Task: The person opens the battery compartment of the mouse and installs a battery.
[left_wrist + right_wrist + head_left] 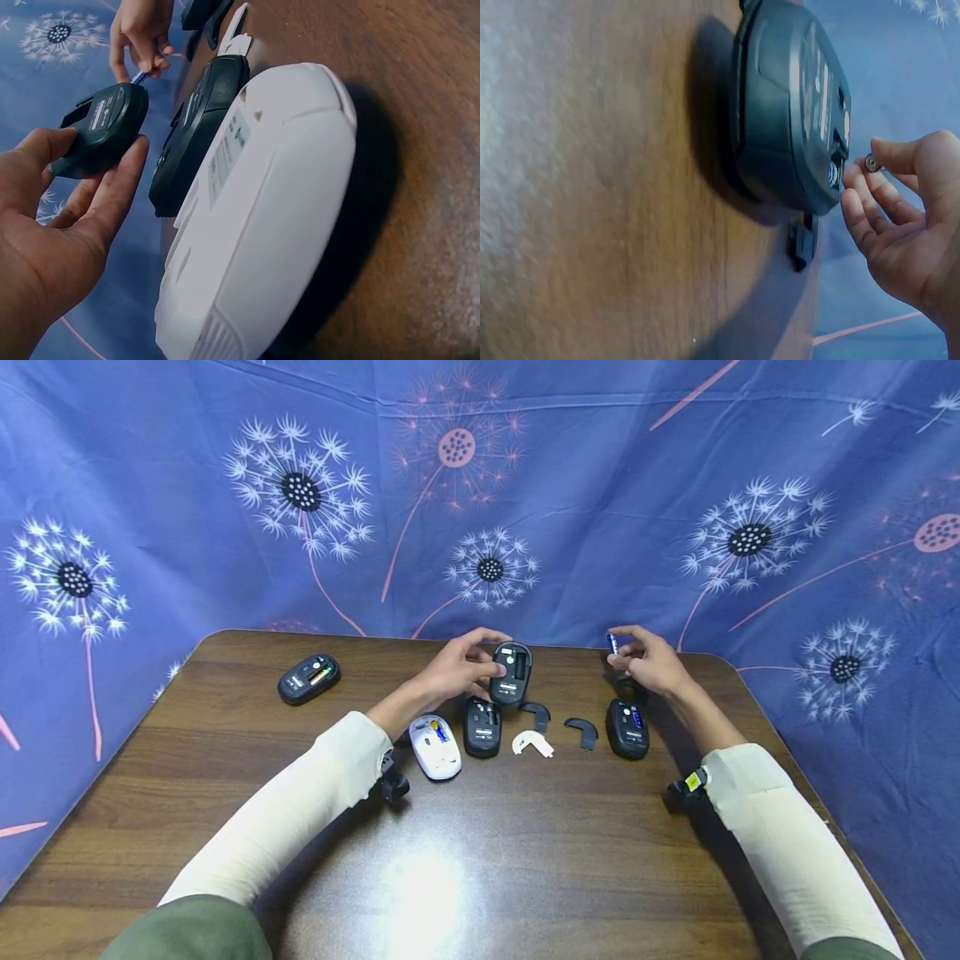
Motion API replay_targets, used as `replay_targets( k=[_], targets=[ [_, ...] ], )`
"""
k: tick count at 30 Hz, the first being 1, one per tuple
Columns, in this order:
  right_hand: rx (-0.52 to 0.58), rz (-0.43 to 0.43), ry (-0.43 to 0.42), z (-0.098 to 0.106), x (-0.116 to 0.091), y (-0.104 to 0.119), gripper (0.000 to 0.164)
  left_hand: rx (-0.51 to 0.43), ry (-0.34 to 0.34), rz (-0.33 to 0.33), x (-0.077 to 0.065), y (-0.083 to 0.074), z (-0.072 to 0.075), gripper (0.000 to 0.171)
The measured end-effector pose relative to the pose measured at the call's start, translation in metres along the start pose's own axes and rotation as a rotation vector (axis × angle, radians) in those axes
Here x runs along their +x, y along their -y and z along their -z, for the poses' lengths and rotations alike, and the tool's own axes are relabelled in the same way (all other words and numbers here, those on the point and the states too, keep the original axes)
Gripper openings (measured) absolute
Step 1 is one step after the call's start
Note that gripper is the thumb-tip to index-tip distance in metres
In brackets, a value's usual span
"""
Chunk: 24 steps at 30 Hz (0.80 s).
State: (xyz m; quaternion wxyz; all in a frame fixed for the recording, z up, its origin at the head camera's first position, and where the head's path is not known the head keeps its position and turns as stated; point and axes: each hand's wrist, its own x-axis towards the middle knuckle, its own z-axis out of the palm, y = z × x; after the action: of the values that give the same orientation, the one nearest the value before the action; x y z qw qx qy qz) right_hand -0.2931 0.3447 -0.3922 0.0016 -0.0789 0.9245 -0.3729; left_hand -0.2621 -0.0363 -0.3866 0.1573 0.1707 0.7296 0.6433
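My left hand (pixel 459 670) grips a black computer mouse (pixel 513 677) above the table, underside toward me, its battery slot uncovered. Between the thumb and fingers of my right hand (pixel 652 662) is a small blue battery (pixel 612 643); the right wrist view shows its end (pixel 871 163). Below the right hand lies a black mouse (pixel 627 729), underside up, with a blue battery in its slot. Beneath the held mouse rests another upturned black mouse (pixel 482 728). Left of it a white mouse (pixel 435 748) lies upturned, a blue-and-yellow battery in its slot.
Two black battery covers (pixel 582 732) and a white cover (pixel 533 742) lie mid-table. A black mouse (pixel 309 679) with a battery showing sits at the far left. Behind the upturned right mouse is a small black piece (pixel 802 244). A blue floral cloth (pixel 585 527) hangs behind the table.
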Motion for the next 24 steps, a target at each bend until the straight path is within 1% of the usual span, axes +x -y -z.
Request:
replay_targets(
  k=[6, 13, 16, 20, 24],
  targets=[
    [0.079, 0.008, -0.039, -0.007, -0.007, 0.014, 0.057, -0.014, -0.017, 0.001, 0.000, -0.002, -0.002, 0.055],
    [0.125, 0.029, -0.086, -0.017, -0.015, 0.037, 0.058, -0.032, -0.031, 0.004, -0.002, -0.002, -0.003, 0.056],
    [0.165, 0.042, -0.089, -0.023, -0.017, 0.046, 0.056, -0.035, -0.038, -0.003, -0.001, -0.002, -0.003, 0.056],
    [0.256, 0.067, -0.078, -0.030, -0.020, 0.056, 0.053, -0.037, -0.044, -0.015, 0.000, -0.002, -0.004, 0.056],
    [0.320, 0.088, -0.075, -0.037, -0.022, 0.068, 0.048, -0.040, -0.044, -0.020, 0.001, -0.004, -0.005, 0.055]
  ],
)
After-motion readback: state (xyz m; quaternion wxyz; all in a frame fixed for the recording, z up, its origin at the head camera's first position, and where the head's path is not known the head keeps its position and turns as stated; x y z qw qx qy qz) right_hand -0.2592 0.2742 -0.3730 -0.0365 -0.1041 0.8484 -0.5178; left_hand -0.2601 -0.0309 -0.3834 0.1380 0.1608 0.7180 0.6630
